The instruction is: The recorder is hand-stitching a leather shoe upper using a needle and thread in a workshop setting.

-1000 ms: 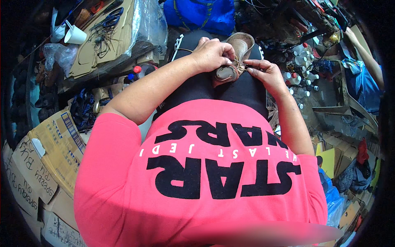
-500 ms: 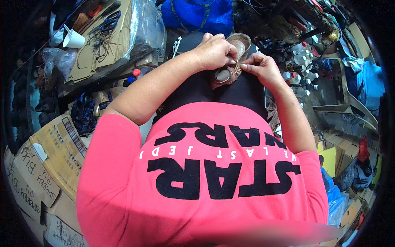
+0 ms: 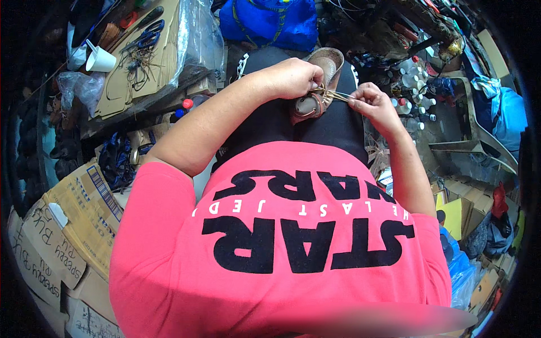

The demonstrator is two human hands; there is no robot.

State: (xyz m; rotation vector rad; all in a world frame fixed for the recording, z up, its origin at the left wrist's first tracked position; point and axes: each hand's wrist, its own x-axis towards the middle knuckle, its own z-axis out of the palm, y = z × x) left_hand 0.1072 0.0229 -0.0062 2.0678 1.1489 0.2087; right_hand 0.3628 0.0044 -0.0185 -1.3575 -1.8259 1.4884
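Beneath the brown shoe (image 3: 310,107), black trousers (image 3: 256,121) are worn. The shoe should prove light and fairly firm, best steadied by its sides. By the left hand (image 3: 297,79), at the shoe's left, and the right hand (image 3: 376,107), off its right, thin lace (image 3: 338,95) is pinched; likely supple, it is best gripped near its ends.

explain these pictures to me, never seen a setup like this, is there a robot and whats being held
There's no robot: these are a person's bare hands. A wide fisheye camera worn on the head looks down, so straight edges bend. A brown shoe rests on the lap. The right hand pinches a lace stretched from it; the left hand is at the lacing, its exact grip unclear. Around are a white cup, plastic bottles and a blue bag.
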